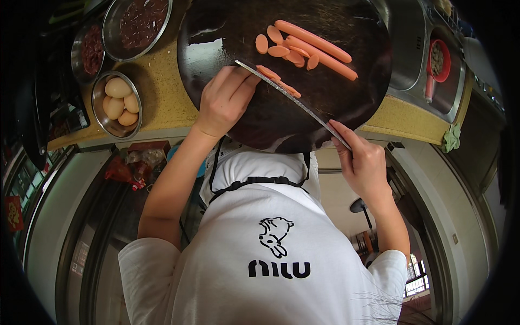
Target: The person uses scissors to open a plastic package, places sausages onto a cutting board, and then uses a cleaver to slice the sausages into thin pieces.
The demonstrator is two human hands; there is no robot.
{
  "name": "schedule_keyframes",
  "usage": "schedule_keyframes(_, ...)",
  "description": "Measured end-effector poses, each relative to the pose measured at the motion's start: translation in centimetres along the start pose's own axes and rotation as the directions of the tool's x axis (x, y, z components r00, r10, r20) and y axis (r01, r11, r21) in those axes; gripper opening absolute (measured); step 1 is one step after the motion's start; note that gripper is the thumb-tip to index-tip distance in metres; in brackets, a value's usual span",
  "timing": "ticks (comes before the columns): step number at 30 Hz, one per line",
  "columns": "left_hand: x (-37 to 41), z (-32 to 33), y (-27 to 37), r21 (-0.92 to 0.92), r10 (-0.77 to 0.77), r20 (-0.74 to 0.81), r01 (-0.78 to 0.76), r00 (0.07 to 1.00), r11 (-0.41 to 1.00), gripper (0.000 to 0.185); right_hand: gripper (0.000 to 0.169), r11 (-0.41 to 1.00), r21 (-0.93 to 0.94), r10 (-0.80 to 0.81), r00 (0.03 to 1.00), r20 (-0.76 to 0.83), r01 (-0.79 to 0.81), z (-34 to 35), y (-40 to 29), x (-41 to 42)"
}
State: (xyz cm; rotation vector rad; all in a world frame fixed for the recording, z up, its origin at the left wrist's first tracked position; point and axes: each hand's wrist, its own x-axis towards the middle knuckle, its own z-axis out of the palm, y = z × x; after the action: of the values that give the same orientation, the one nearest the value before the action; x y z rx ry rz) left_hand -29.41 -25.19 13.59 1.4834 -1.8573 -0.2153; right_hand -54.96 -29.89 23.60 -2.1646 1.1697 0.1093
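My right hand [361, 160] is closed around the handle end of a kitchen knife [290, 96], its blade slanting up and left over a dark round chopping board [227, 24]. Beside the blade's tip is my left hand [227, 97], fingers bent; whether it grips something behind the blade is hidden. Several sausage slices [268, 73] lie along the blade's far side. Farther up the board, more oval slices [278, 51] lie loose next to a sausage [321, 59] and a second whole sausage [313, 40].
Left of the board on the yellow countertop [162, 97] stand a metal bowl of eggs [138, 115] and two metal bowls of raw meat [140, 22]. On the right is a steel sink [400, 77] with a red strainer [446, 61] in it. A green cloth [451, 138] hangs at the counter's edge.
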Motion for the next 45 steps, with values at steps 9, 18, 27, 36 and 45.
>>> schedule_keyframes(9,-0.3,0.0,-0.1,0.014,-0.025,0.021,0.025,0.999,1.0,0.03,0.039,0.996,-0.08,-0.048,0.999,0.014,0.049,0.2,0.4,0.2)
schedule_keyframes(18,-0.3,0.1,-0.2,0.012,-0.018,0.012,0.018,1.0,1.0,0.028,0.037,0.993,-0.12,-0.003,0.998,0.056,0.01,0.8,0.6,0.8)
schedule_keyframes(27,0.2,0.2,0.0,-0.005,-0.022,0.003,0.022,1.0,1.0,0.029,0.022,0.933,0.236,0.249,0.961,0.121,-0.271,0.0,0.5,1.0)
schedule_keyframes(36,-0.1,0.3,-0.1,0.014,-0.004,-0.066,0.005,0.998,1.0,0.032,0.027,0.995,0.082,0.058,0.998,0.003,-0.058,-0.6,-0.7,-0.2)
schedule_keyframes(45,-0.4,0.2,-0.3,0.026,0.003,-0.035,-0.002,0.999,1.0,0.032,0.034,1.0,0.018,0.01,1.0,0.004,-0.01,0.1,-0.7,0.0)
